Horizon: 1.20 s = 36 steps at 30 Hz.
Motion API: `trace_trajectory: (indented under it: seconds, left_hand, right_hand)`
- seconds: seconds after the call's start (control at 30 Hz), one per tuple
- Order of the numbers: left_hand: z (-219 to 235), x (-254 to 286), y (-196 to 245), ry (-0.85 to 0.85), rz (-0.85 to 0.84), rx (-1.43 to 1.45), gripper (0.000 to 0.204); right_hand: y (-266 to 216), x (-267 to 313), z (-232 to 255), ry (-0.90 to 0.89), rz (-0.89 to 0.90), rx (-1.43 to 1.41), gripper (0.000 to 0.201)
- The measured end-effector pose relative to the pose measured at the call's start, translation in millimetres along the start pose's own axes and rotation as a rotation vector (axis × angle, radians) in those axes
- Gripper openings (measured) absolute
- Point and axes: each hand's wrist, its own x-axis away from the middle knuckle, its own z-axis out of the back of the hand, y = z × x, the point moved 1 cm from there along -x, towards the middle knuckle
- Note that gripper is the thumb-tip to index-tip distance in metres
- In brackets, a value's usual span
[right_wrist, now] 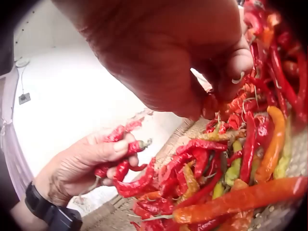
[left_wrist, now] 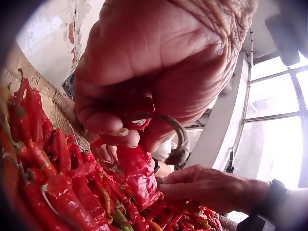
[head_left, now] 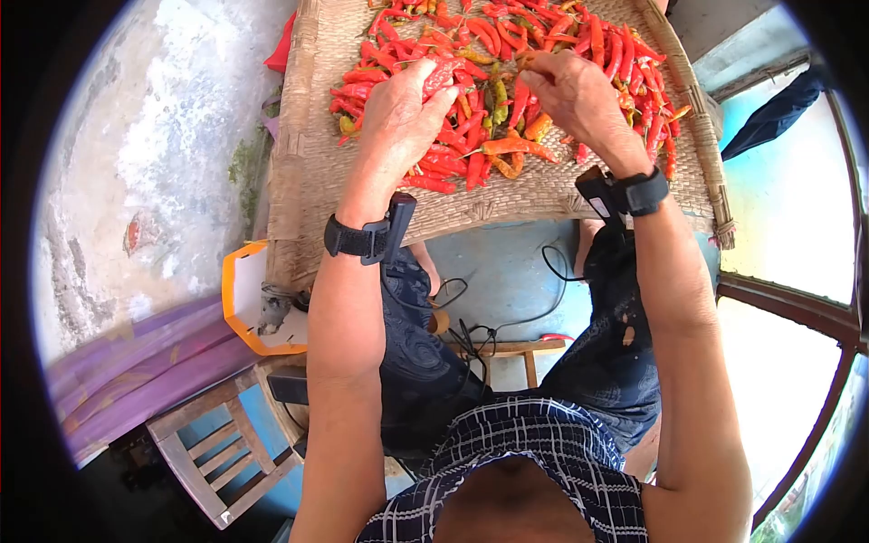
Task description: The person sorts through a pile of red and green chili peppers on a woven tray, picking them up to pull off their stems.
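Observation:
My left hand (head_left: 403, 118) grips several red chili peppers (right_wrist: 134, 148) over the left part of the heap. In the left wrist view, a wrinkled red one (left_wrist: 139, 175) hangs below the fingers and a dry curved stem (left_wrist: 180, 139) sticks out. To the right, my right hand (head_left: 579, 95) reaches down to the peppers with thumb and fingers pinched together on a reddish chili pepper (right_wrist: 209, 105), mostly hidden by the fingers. Around both hands lies the heap of red, orange and greenish chili peppers (head_left: 444, 163). A long orange pepper (right_wrist: 245, 198) lies near the front.
The heap lies on a woven tray (head_left: 308, 181) with a raised rim. Below it are the person's legs, black cables (head_left: 471, 339) and a wooden stool (head_left: 516, 348). At lower left stand an orange-edged box (head_left: 240, 312) and a wooden chair (head_left: 217, 452). A window (head_left: 787, 217) is on the right.

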Motion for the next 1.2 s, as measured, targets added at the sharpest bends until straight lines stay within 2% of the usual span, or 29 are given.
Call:
trace_trajectory:
  seconds: [0.1,0.17,0.23,0.27,0.3,0.37,0.4,0.47,0.5,0.57,0.6,0.67,0.7,0.8,0.83,0.9,0.93,0.97,1.03,1.1,1.13,1.2]
  left_hand:
    - [0.1,0.8,4.4,-0.063,0.049,0.008,0.03]
    - [-1.7,0.1,5.3,-0.074,0.047,0.002,0.03]
    - [-3.2,-0.3,7.4,-0.102,0.094,-0.048,0.03]
    - [-3.5,-0.7,7.6,-0.101,0.088,-0.046,0.03]
    - [-4.2,-1.0,7.2,-0.103,0.085,-0.038,0.03]
    - [-5.7,-2.5,7.2,-0.105,0.076,-0.022,0.03]
    - [-6.3,-2.9,7.0,-0.123,0.088,-0.025,0.03]
    - [-8.5,-3.1,6.2,-0.128,0.087,-0.033,0.029]
    - [-9.0,-3.4,6.7,-0.129,0.084,-0.031,0.029]
    - [-8.9,-4.1,7.2,-0.127,0.091,-0.003,0.029]
    - [-9.2,-4.1,6.5,-0.128,0.092,-0.003,0.029]
    - [-9.3,-4.1,5.8,-0.112,0.034,0.024,0.026]
    - [-8.9,-3.6,6.2,-0.112,0.035,0.024,0.026]
    - [-7.8,-2.8,7.0,-0.117,0.093,-0.007,0.028]
    - [-7.7,-2.9,5.8,-0.108,0.082,-0.008,0.029]
    - [-7.5,-2.0,4.9,-0.101,0.076,-0.011,0.029]
    - [-7.0,-2.2,5.8,-0.105,0.077,-0.003,0.03]
    - [-6.8,-2.3,6.5,-0.109,0.077,0.005,0.031]
    - [-7.4,-1.3,6.4,-0.086,0.045,0.011,0.03]
    - [-5.7,-0.6,6.1,-0.064,0.013,0.013,0.029]
    - [-4.0,-0.2,5.9,-0.08,0.046,-0.001,0.031]
    - [-3.2,0.3,5.0,-0.095,0.082,-0.015,0.033]
  right_hand:
    - [15.1,3.1,23.1,0.024,-0.036,-0.273,0.024]
    - [24.5,2.8,41.5,-0.034,-0.137,-0.565,0.031]
    - [41.7,3.6,55.4,-0.054,-0.331,-0.826,0.033]
    - [50.6,0.8,58.1,-0.056,-0.411,-1.079,0.027]
    - [59.4,1.7,58.9,0.084,-0.57,-1.205,0.029]
    - [60.0,1.2,67.9,0.18,-0.693,-1.335,0.027]
    - [70.0,2.4,67.9,0.185,-0.693,-1.33,0.027]
    - [92.0,4.7,62.6,0.017,-0.702,-1.605,0.025]
    - [98.6,5.4,61.3,0.021,-0.703,-1.603,0.025]
    - [97.7,3.7,63.0,0.016,-0.496,-1.65,0.029]
    - [97.1,4.0,62.1,0.016,-0.496,-1.65,0.029]
    - [91.8,4.1,64.8,0.362,-0.55,-1.015,0.039]
    - [93.2,3.5,62.1,0.361,-0.55,-1.015,0.039]
    - [84.7,1.4,59.4,0.4,-0.316,-0.083,0.051]
    - [76.5,-0.7,53.0,0.371,-0.215,0.08,0.04]
    - [52.0,-0.3,34.4,0.496,0.004,0.1,0.02]
    - [38.9,-1.4,30.4,0.436,0.09,0.109,0.017]
    - [24.9,1.0,22.3,0.374,0.072,0.093,0.014]
    - [14.2,4.0,4.2,0.083,0.136,0.002,0.013]
    - [3.5,8.2,-12.4,-0.26,0.052,0.187,0.016]
    - [2.9,8.2,-25.0,-0.359,0.03,0.311,0.025]
    - [10.2,13.3,-43.5,-0.333,0.063,0.321,0.027]
